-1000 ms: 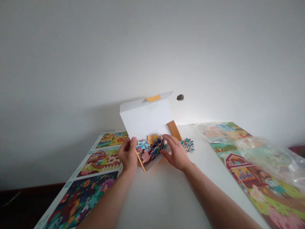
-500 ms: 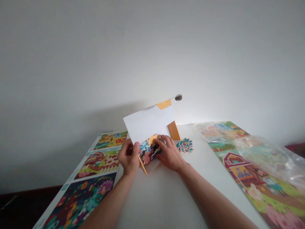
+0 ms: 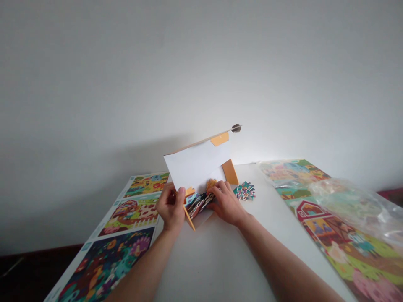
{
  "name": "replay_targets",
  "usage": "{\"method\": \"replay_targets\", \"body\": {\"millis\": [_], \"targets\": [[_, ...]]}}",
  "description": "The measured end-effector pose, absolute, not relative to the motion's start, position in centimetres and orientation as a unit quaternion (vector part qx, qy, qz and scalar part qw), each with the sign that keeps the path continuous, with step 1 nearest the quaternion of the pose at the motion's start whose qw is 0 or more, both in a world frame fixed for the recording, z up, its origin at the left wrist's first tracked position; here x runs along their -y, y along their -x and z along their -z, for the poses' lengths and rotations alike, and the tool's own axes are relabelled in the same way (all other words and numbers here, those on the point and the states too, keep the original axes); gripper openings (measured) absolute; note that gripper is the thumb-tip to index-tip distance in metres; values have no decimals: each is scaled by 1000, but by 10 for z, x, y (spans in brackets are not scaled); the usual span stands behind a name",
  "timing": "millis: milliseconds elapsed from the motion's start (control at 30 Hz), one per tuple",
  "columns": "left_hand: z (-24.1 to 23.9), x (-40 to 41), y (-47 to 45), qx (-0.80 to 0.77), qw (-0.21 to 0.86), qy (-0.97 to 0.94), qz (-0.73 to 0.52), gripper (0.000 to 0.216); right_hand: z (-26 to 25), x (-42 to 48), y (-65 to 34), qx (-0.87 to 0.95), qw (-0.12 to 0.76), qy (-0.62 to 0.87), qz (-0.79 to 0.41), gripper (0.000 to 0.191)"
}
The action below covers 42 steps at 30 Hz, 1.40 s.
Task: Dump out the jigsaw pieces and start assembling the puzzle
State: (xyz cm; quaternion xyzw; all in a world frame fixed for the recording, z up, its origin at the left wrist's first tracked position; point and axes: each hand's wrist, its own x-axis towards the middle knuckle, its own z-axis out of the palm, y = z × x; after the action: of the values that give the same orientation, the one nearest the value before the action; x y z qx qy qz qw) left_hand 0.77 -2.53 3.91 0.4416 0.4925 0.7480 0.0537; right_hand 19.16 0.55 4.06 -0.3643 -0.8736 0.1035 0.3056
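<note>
A small cardboard box [image 3: 201,165], white inside with orange flaps, stands on the white table [image 3: 220,256] with its lid half lowered. Coloured puzzle pieces [image 3: 198,201] fill it. My left hand [image 3: 171,206] grips the box's left front corner, thumb on the rim. My right hand [image 3: 224,203] is curled at the box's right front, its fingertips pressed on the pieces inside. A small heap of loose puzzle pieces [image 3: 244,191] lies on the table just right of my right hand.
A printed sheet of colourful pictures [image 3: 126,226] lies along the table's left edge. On the right lies a farm-scene puzzle picture [image 3: 330,226] partly under a clear plastic bag [image 3: 355,205]. A plain wall rises behind the table.
The box lid has tipped forward and down over the pieces. My right hand has moved in closer onto the pieces; my left hand has kept its grip.
</note>
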Motion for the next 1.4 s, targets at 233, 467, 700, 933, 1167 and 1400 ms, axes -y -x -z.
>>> {"method": "replay_targets", "body": {"millis": [233,467,700,933,1167,1400], "targets": [[-38,26,-9,-488,65,-444,-749,30,-40,-2,-187,888,297,333,-109,63],[-39,28,-11,-477,71,-457,-747,28,-43,6,-181,896,281,332,-95,62],[-36,27,-9,-485,72,-454,-743,30,-42,2,-182,899,278,303,-150,50],[-36,27,-9,-467,64,-463,-750,28,-41,1,-183,904,270,309,-121,52],[-36,28,-9,-465,69,-472,-746,29,-41,-1,-184,910,270,280,-147,41],[-35,27,-8,-462,70,-476,-745,29,-42,-2,-185,913,252,281,-155,32]]}}
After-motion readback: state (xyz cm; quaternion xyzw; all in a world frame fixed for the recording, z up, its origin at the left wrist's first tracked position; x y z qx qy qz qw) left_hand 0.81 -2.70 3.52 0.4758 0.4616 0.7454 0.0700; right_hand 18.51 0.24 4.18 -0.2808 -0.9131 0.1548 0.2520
